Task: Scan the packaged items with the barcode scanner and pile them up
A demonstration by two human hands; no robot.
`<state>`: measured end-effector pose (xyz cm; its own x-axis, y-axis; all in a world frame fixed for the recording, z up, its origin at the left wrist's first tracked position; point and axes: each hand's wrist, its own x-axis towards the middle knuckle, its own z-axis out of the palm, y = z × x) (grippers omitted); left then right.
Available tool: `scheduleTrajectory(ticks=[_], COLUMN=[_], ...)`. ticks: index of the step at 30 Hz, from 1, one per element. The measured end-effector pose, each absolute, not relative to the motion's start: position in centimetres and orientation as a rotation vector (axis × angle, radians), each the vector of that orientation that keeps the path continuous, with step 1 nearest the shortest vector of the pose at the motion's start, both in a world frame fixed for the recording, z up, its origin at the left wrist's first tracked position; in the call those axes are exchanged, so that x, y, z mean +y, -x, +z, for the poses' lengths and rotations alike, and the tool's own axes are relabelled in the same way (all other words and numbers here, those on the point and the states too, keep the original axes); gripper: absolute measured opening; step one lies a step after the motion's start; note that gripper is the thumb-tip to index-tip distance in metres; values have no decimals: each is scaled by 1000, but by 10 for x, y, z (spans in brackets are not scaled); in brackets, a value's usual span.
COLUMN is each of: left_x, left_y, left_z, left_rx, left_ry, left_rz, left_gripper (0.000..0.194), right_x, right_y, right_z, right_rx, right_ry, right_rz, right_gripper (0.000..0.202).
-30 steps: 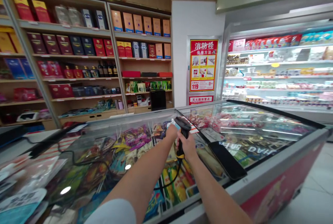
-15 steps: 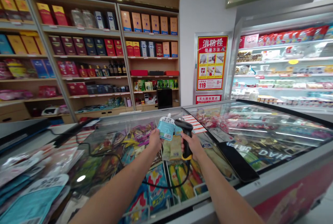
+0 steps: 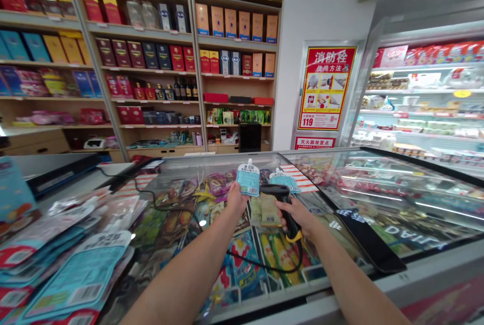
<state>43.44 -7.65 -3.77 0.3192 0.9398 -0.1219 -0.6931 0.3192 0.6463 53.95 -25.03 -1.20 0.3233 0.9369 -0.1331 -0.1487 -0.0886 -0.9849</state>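
Observation:
My left hand (image 3: 237, 200) grips the lower left edge of a light blue and white spouted pouch (image 3: 248, 180), held up with its barcode facing me. Just to the right, my right hand (image 3: 297, 216) is wrapped round the handle of a black and yellow barcode scanner (image 3: 289, 214). The scanner's head points left, towards the pouch's lower right side. Behind the scanner, a second spouted pouch (image 3: 285, 182) lies flat on the glass top of the freezer. A black cable (image 3: 264, 268) loops from the scanner's handle across the glass to the left.
A heap of similar pouches (image 3: 75, 274) lies at the lower left. Below the glass, the chest freezer (image 3: 313, 295) holds colourful packets. A black panel (image 3: 372, 242) crosses its top at the right. Shelves of boxes (image 3: 143, 70) stand behind, and a lit refrigerated case (image 3: 427, 98) at the right.
The view has swung left, so everything sits further right. The pouch in my left hand has moved away from the one on the glass, which now shows more. My right hand has tilted the scanner.

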Motion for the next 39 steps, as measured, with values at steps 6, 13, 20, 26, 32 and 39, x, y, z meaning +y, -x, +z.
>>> scheduleTrajectory(ticks=[6, 13, 20, 26, 32, 39], left_x=[-75, -81, -90, -86, -84, -77], left_y=[-437, -436, -420, -351, -242, -115], left_z=[-41, -35, -17, 5, 22, 30], left_rx=[502, 537, 622, 678, 783, 900], left_ry=[-535, -522, -454, -555, -621, -778], left_rz=[1164, 1155, 1167, 1237, 1458, 1745], left_gripper=[4, 6, 11, 7, 8, 15], right_x=[-250, -248, -243, -228, -199, -166], right_y=[-541, -542, -529, -485, -405, -307], right_z=[-19, -22, -16, 0, 20, 28], right_rx=[-835, -833, -795, -906, -1033, -1177], right_ry=[1370, 1372, 1334, 1261, 1144, 1041], right_rz=[1115, 1102, 1143, 1258, 1420, 1556], right_gripper=[26, 26, 28, 29, 35, 42])
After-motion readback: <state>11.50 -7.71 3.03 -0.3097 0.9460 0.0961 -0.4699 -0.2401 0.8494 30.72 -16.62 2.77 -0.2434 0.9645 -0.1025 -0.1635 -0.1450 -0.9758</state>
